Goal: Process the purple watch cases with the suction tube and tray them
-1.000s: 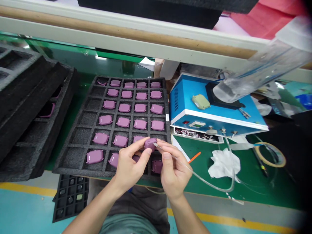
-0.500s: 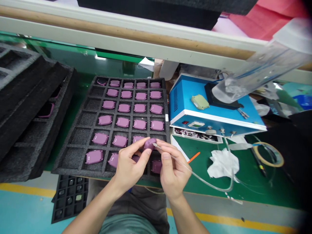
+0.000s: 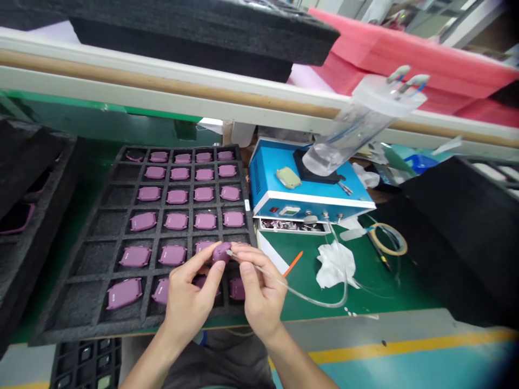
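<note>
The left hand (image 3: pixel 190 297) pinches a case (image 3: pixel 219 254) between thumb and fingers, above the tray (image 3: pixel 83 296) toward its front right corner. The right hand (image 3: pixel 263 297) pinches a tube (image 3: pixel 316 300), its tip at the case's edge. The tube loops over the counter (image 3: pixel 417 289) near its front edge and up to the box (image 3: pixel 312 194). A tissue (image 3: pixel 334 265) lies beside the loop; a stick (image 3: pixel 293 263) lies off the tray's right edge.
</note>
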Demonstrator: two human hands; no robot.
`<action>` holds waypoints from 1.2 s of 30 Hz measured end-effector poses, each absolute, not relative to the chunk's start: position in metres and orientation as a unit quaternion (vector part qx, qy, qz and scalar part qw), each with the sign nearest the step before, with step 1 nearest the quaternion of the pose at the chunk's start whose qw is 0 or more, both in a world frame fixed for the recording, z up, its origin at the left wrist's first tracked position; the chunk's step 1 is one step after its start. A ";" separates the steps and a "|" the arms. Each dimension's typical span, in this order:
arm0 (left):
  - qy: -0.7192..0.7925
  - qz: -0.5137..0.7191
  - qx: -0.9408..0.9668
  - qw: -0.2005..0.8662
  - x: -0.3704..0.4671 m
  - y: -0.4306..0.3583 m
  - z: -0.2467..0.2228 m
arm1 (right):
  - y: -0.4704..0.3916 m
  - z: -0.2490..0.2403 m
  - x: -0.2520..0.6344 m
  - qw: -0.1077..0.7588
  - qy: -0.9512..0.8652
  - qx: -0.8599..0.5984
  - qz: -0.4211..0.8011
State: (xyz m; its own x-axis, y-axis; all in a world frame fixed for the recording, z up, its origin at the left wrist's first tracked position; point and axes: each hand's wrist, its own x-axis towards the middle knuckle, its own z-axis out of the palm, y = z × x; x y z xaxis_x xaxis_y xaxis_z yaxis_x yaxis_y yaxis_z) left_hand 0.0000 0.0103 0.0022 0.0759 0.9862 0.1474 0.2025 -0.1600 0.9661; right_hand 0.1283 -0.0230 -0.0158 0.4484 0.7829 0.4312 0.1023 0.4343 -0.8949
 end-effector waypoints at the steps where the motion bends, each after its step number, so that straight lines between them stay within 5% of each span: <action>1: 0.495 0.465 0.602 0.420 0.000 0.011 0.002 | -0.023 -0.015 0.128 0.707 -0.467 -0.473 0.242; 36: 0.498 0.458 0.606 0.418 -0.003 0.011 0.001 | -0.022 -0.014 0.127 0.701 -0.462 -0.485 0.244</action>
State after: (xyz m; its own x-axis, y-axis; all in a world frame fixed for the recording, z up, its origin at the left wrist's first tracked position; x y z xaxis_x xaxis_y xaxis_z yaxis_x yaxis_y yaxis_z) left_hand -0.0027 0.0108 0.0012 0.0842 0.9869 0.1377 0.2212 -0.1533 0.9631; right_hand 0.1268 -0.0217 -0.0138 0.4545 0.7905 0.4106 0.1061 0.4096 -0.9061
